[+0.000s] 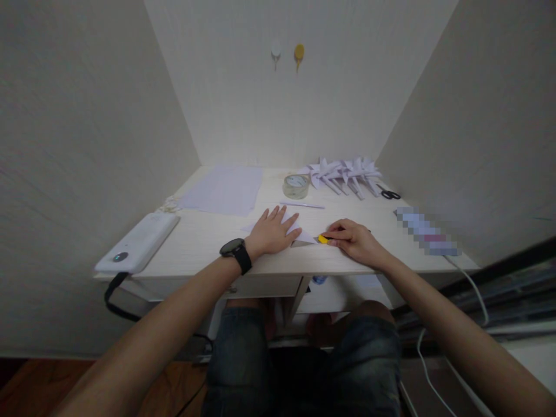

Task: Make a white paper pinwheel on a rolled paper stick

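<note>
My left hand (274, 230) lies flat with fingers spread on a folded white sheet of paper (304, 234), which looks triangular. My palm covers much of the sheet. To its right, my right hand (354, 240) is closed on a small yellow and black utility knife (323, 238). The knife's tip is at the paper's right corner; whether the blade touches the paper I cannot tell. Just beyond the hands lies a thin rolled paper stick (303, 205).
A roll of clear tape (296, 186) stands behind the stick. Several paper pinwheels (347, 174) lie at the back right beside black scissors (390, 194). White sheets (228, 188) rest at the back left. A white device (138, 242) and a blurred-out phone-like object (425, 233) flank the desk.
</note>
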A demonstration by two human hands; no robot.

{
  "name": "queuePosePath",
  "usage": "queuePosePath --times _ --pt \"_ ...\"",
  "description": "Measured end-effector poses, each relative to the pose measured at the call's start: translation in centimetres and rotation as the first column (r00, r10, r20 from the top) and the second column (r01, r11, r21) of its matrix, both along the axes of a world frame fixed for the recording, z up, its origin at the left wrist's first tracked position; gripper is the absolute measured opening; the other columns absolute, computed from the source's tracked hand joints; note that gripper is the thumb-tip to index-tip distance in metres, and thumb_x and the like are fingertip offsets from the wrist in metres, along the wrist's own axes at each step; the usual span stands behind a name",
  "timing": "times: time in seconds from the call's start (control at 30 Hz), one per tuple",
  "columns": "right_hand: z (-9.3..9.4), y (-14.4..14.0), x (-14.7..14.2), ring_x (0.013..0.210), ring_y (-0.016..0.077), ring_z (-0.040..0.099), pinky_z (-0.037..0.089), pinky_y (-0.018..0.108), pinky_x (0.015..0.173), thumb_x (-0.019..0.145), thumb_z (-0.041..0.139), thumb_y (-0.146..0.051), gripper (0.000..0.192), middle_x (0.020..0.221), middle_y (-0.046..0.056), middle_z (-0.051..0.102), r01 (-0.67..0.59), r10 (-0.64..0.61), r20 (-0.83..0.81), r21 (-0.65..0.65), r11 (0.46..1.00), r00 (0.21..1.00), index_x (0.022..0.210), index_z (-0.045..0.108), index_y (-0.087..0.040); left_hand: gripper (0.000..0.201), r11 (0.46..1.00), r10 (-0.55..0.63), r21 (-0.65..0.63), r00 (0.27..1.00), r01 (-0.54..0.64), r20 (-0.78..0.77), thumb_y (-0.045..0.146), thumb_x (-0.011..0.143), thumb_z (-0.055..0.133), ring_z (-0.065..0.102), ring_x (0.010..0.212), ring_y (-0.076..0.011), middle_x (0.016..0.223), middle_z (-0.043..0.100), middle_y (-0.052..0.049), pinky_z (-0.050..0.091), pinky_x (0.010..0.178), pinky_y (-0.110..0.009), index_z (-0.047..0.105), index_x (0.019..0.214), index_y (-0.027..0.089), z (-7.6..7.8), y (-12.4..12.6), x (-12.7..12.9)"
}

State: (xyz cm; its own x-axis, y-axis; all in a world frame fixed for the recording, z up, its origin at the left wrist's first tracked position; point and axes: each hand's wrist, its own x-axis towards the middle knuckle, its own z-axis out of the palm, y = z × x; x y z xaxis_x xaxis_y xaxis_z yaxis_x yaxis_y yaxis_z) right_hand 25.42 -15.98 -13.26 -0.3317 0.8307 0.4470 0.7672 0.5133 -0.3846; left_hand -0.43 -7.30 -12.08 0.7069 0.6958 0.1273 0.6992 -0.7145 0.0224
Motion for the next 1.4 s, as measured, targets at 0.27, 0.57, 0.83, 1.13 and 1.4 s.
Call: queuePosePath --times 0.27,0.57,0.83,1.13,1.4 --pt "0.7 -0.4 0.2 0.094 0.0221 0.063 0.053 0.039 0.087 0.088 0.063 -0.022 0.026 0.102 0.008 0.069 -0.048 0.047 -0.025 -0.063 0.997 0.999 0.108 0.077 -0.029 0.066 1.000 0.003 -0.006 1.000 -0.003 0.002 0.058 0.099 0.023 0.020 0.148 -0.0366 0.161 0.024 -0.018 0.015 0.118 -0.053 0.030 0.155 0.023 0.2 -0.2 0.0" --pt "1.2 -1.8 1.2 0.097 0.0235 0.065 0.054 0.040 0.089 0.088 0.063 -0.028 0.024 0.105 0.008 0.070 -0.021 0.017 -0.040 -0.102 0.995 0.999 0.108 0.077 -0.029 0.065 1.000 0.005 0.028 0.999 -0.006 0.039 0.053 0.101 0.024 0.022 0.148 -0.0351 0.160 0.024 -0.020 0.018 0.118 -0.052 0.028 0.155 0.017 -0.1 -0.1 0.0" --pt "-0.2 -2.0 1.9 0.097 0.0250 0.065 0.054 0.042 0.086 0.088 0.062 -0.026 0.024 0.105 0.007 0.072 0.084 -0.084 -0.038 -0.002 0.996 0.996 0.106 0.077 -0.028 0.060 0.969 -0.220 0.134 0.973 0.209 0.065 0.050 0.099 0.042 0.038 0.142 -0.0276 0.151 0.043 -0.020 0.029 0.116 -0.039 0.049 0.141 0.008 1.9 -0.7 -1.5" --pt "0.1 -2.0 1.4 0.097 0.0248 0.066 0.054 0.041 0.087 0.089 0.059 -0.025 0.024 0.106 0.007 0.073 0.140 -0.140 -0.009 0.018 0.990 0.990 0.105 0.078 -0.027 0.012 0.931 -0.363 0.039 0.932 0.364 -0.022 0.020 0.091 0.059 0.070 0.082 -0.0210 0.088 0.074 -0.010 0.049 0.076 -0.031 0.069 0.088 0.016 4.2 -1.4 -3.0" --pt "0.1 -1.9 1.4 0.097 0.0244 0.067 0.054 0.041 0.087 0.088 0.057 -0.022 0.027 0.106 0.006 0.074 0.179 -0.179 0.009 0.029 0.983 0.984 0.105 0.077 -0.027 0.022 0.932 -0.347 0.081 0.935 0.352 -0.077 0.005 0.085 0.049 0.067 0.072 -0.0227 0.075 0.070 -0.013 0.048 0.070 -0.035 0.067 0.077 0.014 4.7 -2.4 -2.5"
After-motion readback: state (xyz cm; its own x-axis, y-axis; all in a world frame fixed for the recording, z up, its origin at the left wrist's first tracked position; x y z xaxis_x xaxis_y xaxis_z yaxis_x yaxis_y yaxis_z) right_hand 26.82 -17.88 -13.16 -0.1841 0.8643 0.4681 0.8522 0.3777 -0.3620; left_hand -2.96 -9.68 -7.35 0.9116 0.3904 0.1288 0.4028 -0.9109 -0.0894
